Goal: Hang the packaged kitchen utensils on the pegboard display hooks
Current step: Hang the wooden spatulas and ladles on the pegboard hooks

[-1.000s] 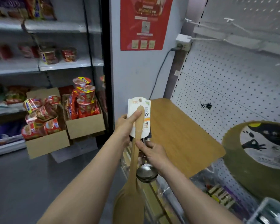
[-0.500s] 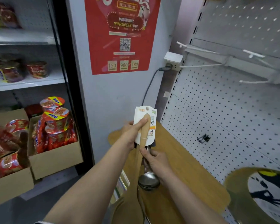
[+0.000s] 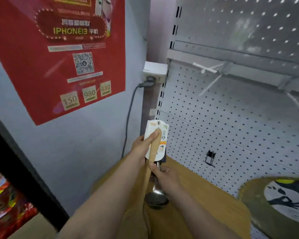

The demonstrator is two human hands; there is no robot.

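Wooden spatula stands upright, handle up, blade down.

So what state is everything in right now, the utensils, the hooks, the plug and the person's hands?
Wooden spatula: held upright on its card, not yet hung.
Metal ladle: hangs bowl down behind the spatula.
Left hand: grips the card, thumb on the spatula handle.
Right hand: pinches the handles lower down.
Display hook: bare.
Plug: in the socket.
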